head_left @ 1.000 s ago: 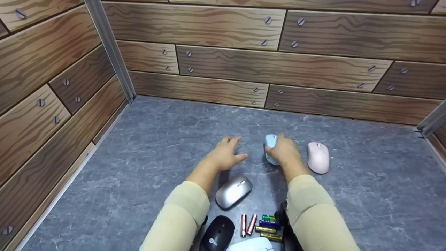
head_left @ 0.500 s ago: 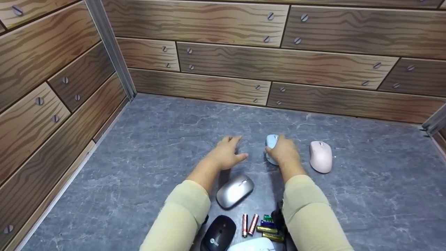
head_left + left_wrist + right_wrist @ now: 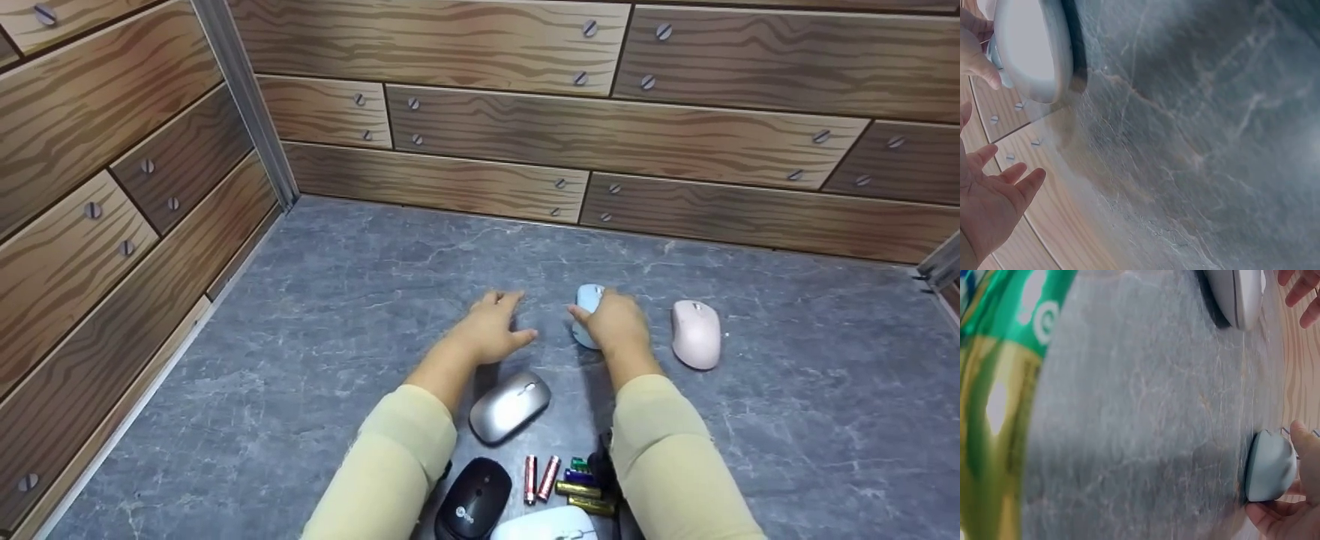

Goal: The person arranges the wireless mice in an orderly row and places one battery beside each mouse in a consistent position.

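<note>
A light blue computer mouse [image 3: 589, 307] lies on the grey marbled tabletop. My right hand [image 3: 619, 324] is over its right side; in the right wrist view the thumb stands off the blue mouse [image 3: 1270, 467] while other fingers touch its far side. Left of it, my left hand [image 3: 489, 328] hovers with fingers spread and holds nothing. In the left wrist view the left hand [image 3: 991, 205] shows an open palm. Just below that hand lies a silver mouse [image 3: 510, 407]. To the right of my right hand is a pale pink mouse [image 3: 696, 334].
Near the front edge lie a black mouse [image 3: 474, 499], a white mouse [image 3: 547, 524] partly cut off, two red-and-silver batteries [image 3: 548, 478] and several gold, blue and green batteries [image 3: 579, 490], partly behind the right sleeve. Wood-patterned walls [image 3: 480, 124] bound the back and left.
My right thumb has come off the blue mouse's left side and now sticks out over it. The left hand keeps its pose. The whole head view has shifted slightly.
</note>
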